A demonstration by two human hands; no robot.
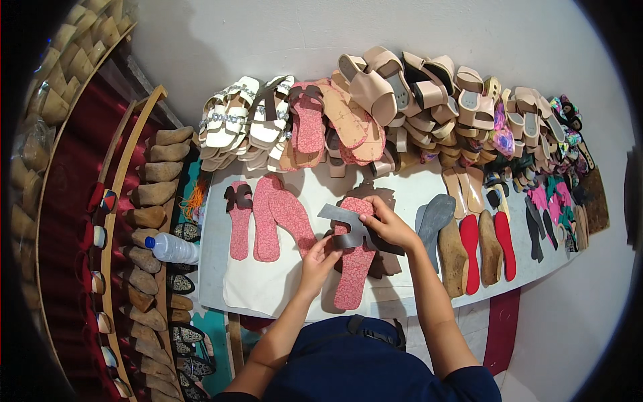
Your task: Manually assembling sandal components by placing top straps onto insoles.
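A dark grey and brown H-shaped sandal upper (340, 216) is held between my two hands over a pink-patterned insole (351, 281). My left hand (319, 264) pinches the curled lower-left end of the upper. Its upper middle is gripped by my right hand (390, 226), thumb and fingers closed on the leather. The insole lies below, toe end away from me, partly hidden by the upper. Under it sits a pile of dark brown cut pieces (383, 266). To the left rest paired pink insoles (266, 231) and a single insole with a brown upper (239, 199) across it.
White sandals (231, 117) and beige heeled sandals (375, 90) are heaped along the back wall. At right lie wooden shoe lasts (453, 258) and red insoles (471, 248). A water bottle (175, 249) and a rack of lasts (157, 194) stand left of the table.
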